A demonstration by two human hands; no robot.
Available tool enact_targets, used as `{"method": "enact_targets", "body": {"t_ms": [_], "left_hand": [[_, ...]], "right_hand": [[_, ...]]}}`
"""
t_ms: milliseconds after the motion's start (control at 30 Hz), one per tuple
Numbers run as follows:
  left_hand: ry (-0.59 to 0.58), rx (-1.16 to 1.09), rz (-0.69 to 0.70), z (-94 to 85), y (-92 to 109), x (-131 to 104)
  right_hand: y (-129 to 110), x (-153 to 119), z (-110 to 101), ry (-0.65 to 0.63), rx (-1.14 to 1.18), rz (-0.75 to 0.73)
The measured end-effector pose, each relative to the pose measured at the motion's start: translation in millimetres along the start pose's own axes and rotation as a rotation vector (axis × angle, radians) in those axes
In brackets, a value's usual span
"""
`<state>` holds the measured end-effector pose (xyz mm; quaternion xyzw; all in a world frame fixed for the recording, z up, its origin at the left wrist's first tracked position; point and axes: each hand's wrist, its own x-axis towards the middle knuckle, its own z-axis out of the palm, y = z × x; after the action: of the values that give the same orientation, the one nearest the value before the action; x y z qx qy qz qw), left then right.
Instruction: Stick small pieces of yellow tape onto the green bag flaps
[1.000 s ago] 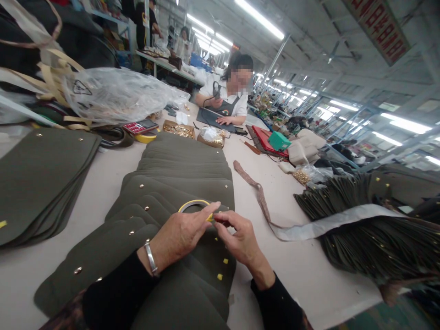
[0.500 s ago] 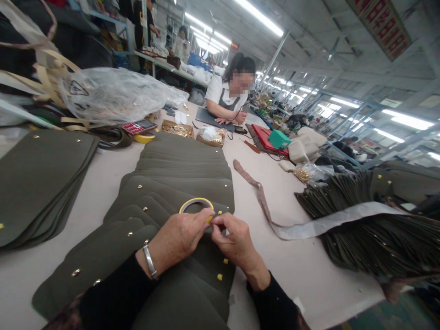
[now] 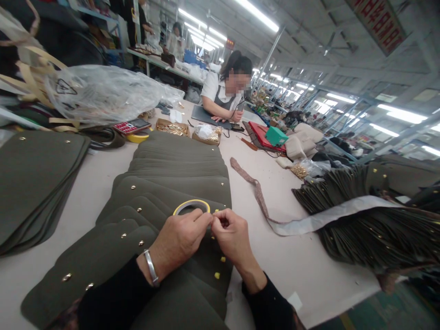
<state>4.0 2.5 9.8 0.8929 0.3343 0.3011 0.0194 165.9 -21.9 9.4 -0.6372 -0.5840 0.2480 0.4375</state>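
My left hand (image 3: 182, 233), with a silver bracelet on the wrist, is closed on a roll of yellow tape (image 3: 191, 202). The roll stands out beyond its fingers. Right beside it, my right hand (image 3: 233, 233) pinches with thumb and forefinger, the tips close to those of the left. Whatever lies between the right fingertips is too small to make out. Both hands are over a fanned stack of dark olive panels (image 3: 178, 160) with gold-coloured metal studs. Small yellow tape pieces (image 3: 217, 275) sit along the stack's right edge.
More olive panels (image 3: 37, 183) lie at left, and a dense bundle (image 3: 371, 229) at right. A brown-and-white strip (image 3: 257, 192) crosses the table. Boxes of gold-coloured hardware (image 3: 172, 128), a plastic bag (image 3: 106, 91) and a red case (image 3: 261, 135) are farther back. A co-worker (image 3: 223, 96) leans across the far end.
The bit of yellow tape that showed between my fingertips is now out of sight. My fingertips remain close together, and the whole view has shifted slightly.
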Motion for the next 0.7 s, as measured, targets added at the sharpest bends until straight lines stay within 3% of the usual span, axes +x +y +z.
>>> {"method": "enact_targets", "body": {"t_ms": [100, 167, 267, 400, 700], "left_hand": [[0.006, -0.019, 0.0, 2.5, 0, 0], [-0.033, -0.007, -0.026, 5.3, -3, 1], [-0.161, 0.014, -0.057, 9.8, -10, 5], [-0.294, 0.027, -0.063, 13.7, -13, 12], [-0.383, -0.039, 0.01, 14.0, -9, 4]], "right_hand": [[14, 13, -14, 0.015, 0.274, 0.275], [26, 20, -28, -0.022, 0.404, 0.368], [42, 27, -44, -0.112, 0.459, 0.389], [55, 30, -47, -0.142, 0.42, 0.382], [62, 46, -35, -0.12, 0.34, 0.353]]}}
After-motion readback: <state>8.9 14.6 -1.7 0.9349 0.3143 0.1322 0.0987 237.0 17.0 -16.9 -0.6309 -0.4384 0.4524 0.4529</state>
